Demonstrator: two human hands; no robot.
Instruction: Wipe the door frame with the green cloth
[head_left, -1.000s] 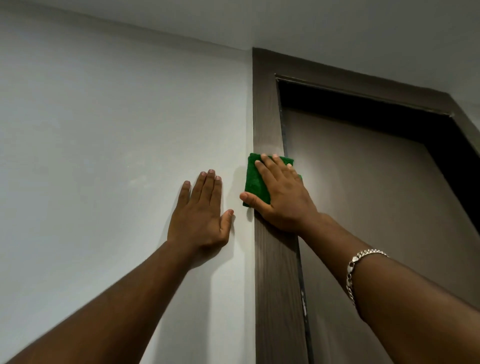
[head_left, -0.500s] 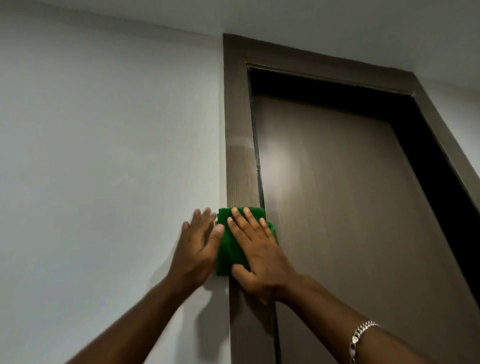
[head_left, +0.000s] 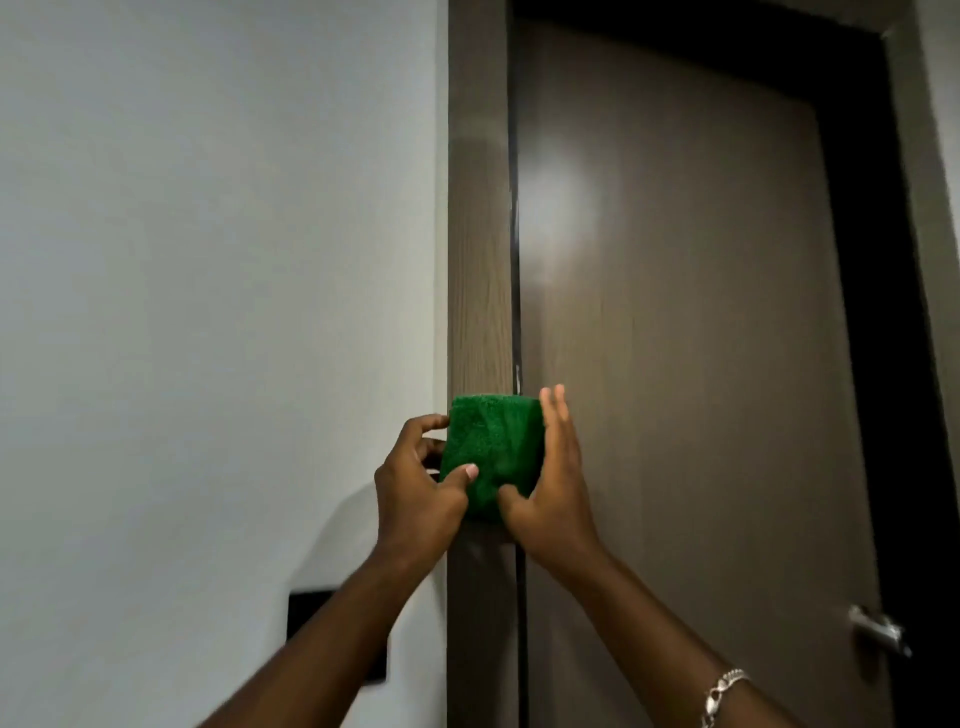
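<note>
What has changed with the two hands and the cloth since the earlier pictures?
The left hand left the wall and gripped the green cloth. The right hand moved from flat on top to its right side. The cloth travelled down the door frame. The door stayed shut.

Cloth (head_left: 491, 452) on door frame (head_left: 478, 291), between both hands; wall (head_left: 208, 260) left, door (head_left: 675, 364) right.

The cloth (head_left: 491, 452) is coloured a deep, even green with a fuzzy texture. The door frame (head_left: 479, 260) is finished in grey-brown with a faint vertical wood grain. The door (head_left: 675, 364) is shown in a plainer, darker brown, marked by a pale glare patch. The wall (head_left: 208, 260) is painted off-white. A black plate (head_left: 332, 639) is set on it. The handle (head_left: 878, 631) and bracelet (head_left: 722, 691) are silver.
</note>
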